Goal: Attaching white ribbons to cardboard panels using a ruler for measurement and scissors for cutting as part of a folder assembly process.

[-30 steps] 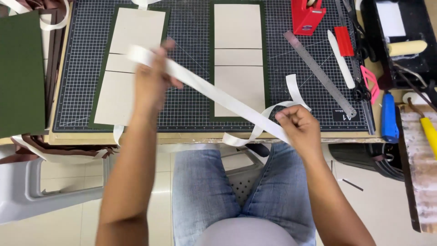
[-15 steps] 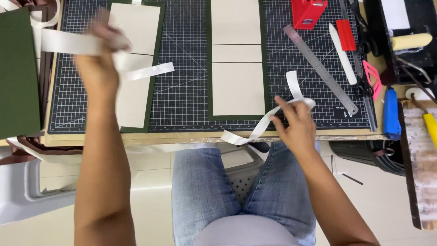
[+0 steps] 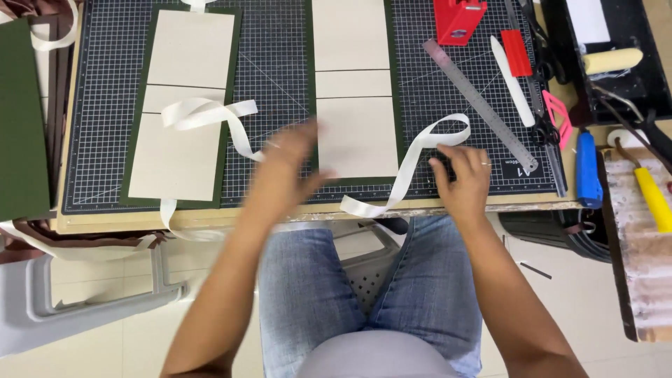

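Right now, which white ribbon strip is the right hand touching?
The looped ribbon beside the right-hand board panel; the right hand rests on it. The other ribbon lies across the left panel.

Cutting mat (image 3: 280, 84) under my fingers showing dark grey-black with fine white grid. White ribbon (image 3: 413, 164) looping just left of my right hand (image 3: 463, 183); second white ribbon (image 3: 210, 115) curling left of my left hand (image 3: 283, 164). Cream boards (image 3: 353, 136) lying between my hands, edged by dark green cover (image 3: 308, 91). Steel-grey ruler (image 3: 483, 105) beyond right fingers. Red holder (image 3: 458, 19) glowing further up. Blue knife (image 3: 588, 171) and yellow handle (image 3: 654, 199) sitting right of right hand. My jeans (image 3: 308, 294) showing faded blue.
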